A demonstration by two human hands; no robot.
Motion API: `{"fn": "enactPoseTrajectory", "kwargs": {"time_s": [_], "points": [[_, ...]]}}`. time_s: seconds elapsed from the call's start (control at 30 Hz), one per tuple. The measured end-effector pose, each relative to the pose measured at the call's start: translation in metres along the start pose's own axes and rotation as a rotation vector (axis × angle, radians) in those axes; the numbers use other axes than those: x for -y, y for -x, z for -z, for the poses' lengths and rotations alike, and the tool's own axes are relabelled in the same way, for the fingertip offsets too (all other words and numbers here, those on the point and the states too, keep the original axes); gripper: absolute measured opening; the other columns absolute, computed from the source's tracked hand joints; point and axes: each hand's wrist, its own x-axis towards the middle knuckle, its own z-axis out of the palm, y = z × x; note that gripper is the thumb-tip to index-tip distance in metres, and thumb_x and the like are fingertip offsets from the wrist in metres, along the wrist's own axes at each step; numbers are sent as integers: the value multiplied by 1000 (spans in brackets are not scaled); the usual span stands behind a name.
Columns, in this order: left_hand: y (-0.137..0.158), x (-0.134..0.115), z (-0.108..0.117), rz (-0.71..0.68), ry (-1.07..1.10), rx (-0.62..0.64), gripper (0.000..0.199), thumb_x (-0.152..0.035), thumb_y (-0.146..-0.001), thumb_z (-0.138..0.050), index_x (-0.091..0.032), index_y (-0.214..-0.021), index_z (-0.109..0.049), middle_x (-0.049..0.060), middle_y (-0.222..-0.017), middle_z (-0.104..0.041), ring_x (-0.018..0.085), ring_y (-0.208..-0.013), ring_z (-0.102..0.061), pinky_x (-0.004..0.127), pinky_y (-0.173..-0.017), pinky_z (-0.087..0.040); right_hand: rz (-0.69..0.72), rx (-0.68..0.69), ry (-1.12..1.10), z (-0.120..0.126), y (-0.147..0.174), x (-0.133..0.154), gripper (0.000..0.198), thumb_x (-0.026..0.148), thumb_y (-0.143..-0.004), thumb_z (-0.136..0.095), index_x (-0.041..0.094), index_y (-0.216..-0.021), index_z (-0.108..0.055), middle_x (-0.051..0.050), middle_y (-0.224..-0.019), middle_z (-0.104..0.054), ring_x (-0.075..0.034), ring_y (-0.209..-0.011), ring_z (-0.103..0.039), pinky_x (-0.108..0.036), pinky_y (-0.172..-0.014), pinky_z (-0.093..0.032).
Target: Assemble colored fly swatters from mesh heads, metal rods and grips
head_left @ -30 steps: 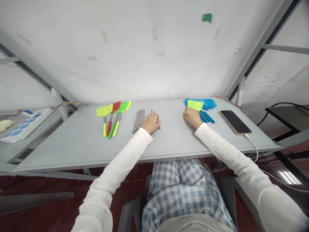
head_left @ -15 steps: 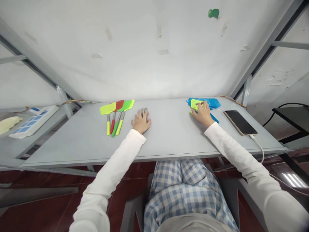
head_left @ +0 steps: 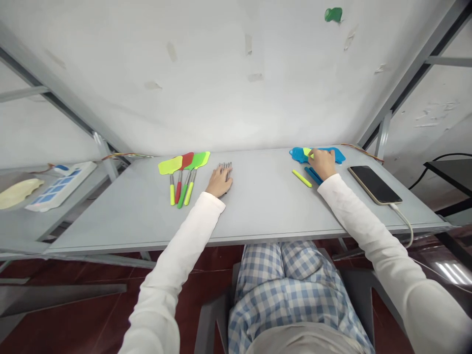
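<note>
My left hand [head_left: 219,182] is closed on the slim metal rods [head_left: 226,165] at mid-table, its fingers curled over them; how many it grips is hidden. At the right, my right hand [head_left: 323,164] pinches a yellow-green fly swatter head [head_left: 307,151] lying over blue swatter heads [head_left: 337,155]. Near its wrist lie blue handles [head_left: 311,173] and a separate yellow-green handle [head_left: 302,178]. Several whole fly swatters lie fanned out left of my left hand, among them a yellow-green one [head_left: 170,165], a red one [head_left: 187,160] and a green one [head_left: 195,161].
A phone [head_left: 374,184] with a white charging cable [head_left: 403,216] rests on the grey table [head_left: 258,211] at the right. Behind the table stands a white wall [head_left: 206,98]. Metal frame posts rise at both sides. A white-and-blue power strip [head_left: 57,187] lies at far left.
My right hand has shifted right and now pinches the yellow-green swatter head, uncovering the yellow-green handle. My left hand's fingers have drawn in around the rods. The view has shifted slightly.
</note>
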Motion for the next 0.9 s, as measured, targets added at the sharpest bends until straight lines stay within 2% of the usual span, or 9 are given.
{"fn": "enactPoseTrajectory", "kwargs": {"time_s": [0.1,0.17,0.27,0.37,0.53,0.63,0.73,0.8,0.9], "points": [[8,0,12,0,3,-110,47,-38,-90,-36,-28,-134,-51,8,-152,-34,27,-142,-27,48,-116,-23,8,-149,-7,8,-4,-2,40,20,-92,-28,11,-107,-64,-20,-91,-68,-29,-92,-57,-43,-88,-29],[15,6,23,46,-34,-227,44,-35,-91,-35,-25,-129,-55,11,-145,-41,27,-137,-35,47,-113,-28,72,-233,-40,12,-6,0,42,20,-94,-26,11,-108,-64,-19,-93,-68,-29,-95,-55,-44,-90,-28],[24,23,34,255,-138,-331,42,-26,-87,-39,-13,-123,-57,20,-131,-49,33,-125,-45,49,-103,-36,232,-273,-66,14,-3,8,43,21,-95,-25,15,-114,-63,-16,-99,-68,-28,-102,-52,-44,-95,-26],[33,42,36,423,-239,-318,43,-26,-84,-43,-5,-119,-55,27,-127,-47,40,-121,-45,52,-97,-37,359,-223,-7,7,2,20,43,20,-95,-27,17,-115,-64,-13,-96,-68,-27,-106,-49,-43,-97,-24],[39,55,32,401,-318,-330,43,-34,-85,-41,-6,-113,-57,26,-123,-48,39,-120,-44,51,-98,-36,410,-96,92,-6,10,27,41,18,-92,-30,11,-99,-70,-16,-88,-68,-28,-99,-52,-44,-95,-26],[37,54,35,420,-335,-329,39,-32,-83,-43,-9,-111,-59,24,-120,-51,38,-119,-44,52,-97,-36,423,-82,37,-6,21,27,41,28,-95,-32,11,-102,-69,-17,-102,-66,-29,-101,-51,-41,-90,-30],[36,49,40,433,-325,-308,35,-32,-80,-47,-11,-105,-61,24,-118,-53,39,-118,-45,53,-96,-35,540,-7,-13,-4,34,27,39,37,-93,-40,13,-113,-63,-16,-111,-61,-27,-103,-51,-36,-86,-34],[38,44,44,443,-292,-299,32,-35,-79,-50,-13,-99,-63,24,-118,-55,40,-118,-46,53,-97,-34,582,31,3,-4,40,26,40,37,-92,-44,12,-118,-59,-16,-112,-58,-27,-103,-51,-35,-86,-34],[45,34,51,459,-189,-260,26,-38,-79,-53,-16,-89,-61,19,-109,-62,37,-114,-51,52,-99,-33,551,31,61,-7,43,21,35,29,-92,-40,10,-116,-57,-16,-111,-57,-27,-102,-49,-35,-84,-34]]}}
